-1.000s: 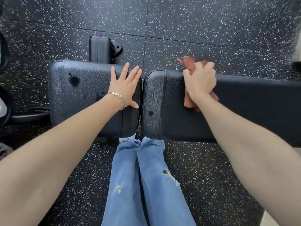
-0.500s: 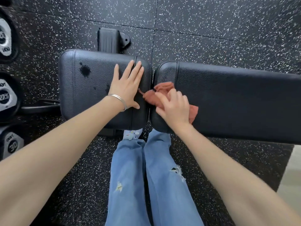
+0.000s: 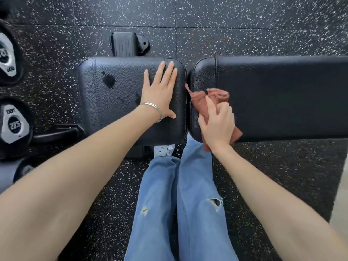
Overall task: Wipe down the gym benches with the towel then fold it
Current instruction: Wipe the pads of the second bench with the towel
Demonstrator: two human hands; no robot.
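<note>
A black padded gym bench lies across the view in two parts: a short seat pad [image 3: 116, 102] on the left and a long back pad [image 3: 282, 98] on the right. My left hand [image 3: 160, 91] rests flat on the seat pad, fingers straight, a silver bangle on the wrist. My right hand [image 3: 218, 125] holds a bunched rust-red towel [image 3: 201, 102] against the left end of the long pad, next to the gap between the pads. Dark wet spots [image 3: 108, 81] mark the seat pad.
Dumbbells [image 3: 13, 125] with white labels sit at the left edge. A black bench foot [image 3: 126, 44] shows behind the seat pad. The floor is black speckled rubber [image 3: 226, 19]. My legs in blue jeans [image 3: 178, 204] stand in front of the bench.
My right hand has brought the towel from the far edge of the long pad down to its near left end. My left hand has stayed flat on the seat pad.
</note>
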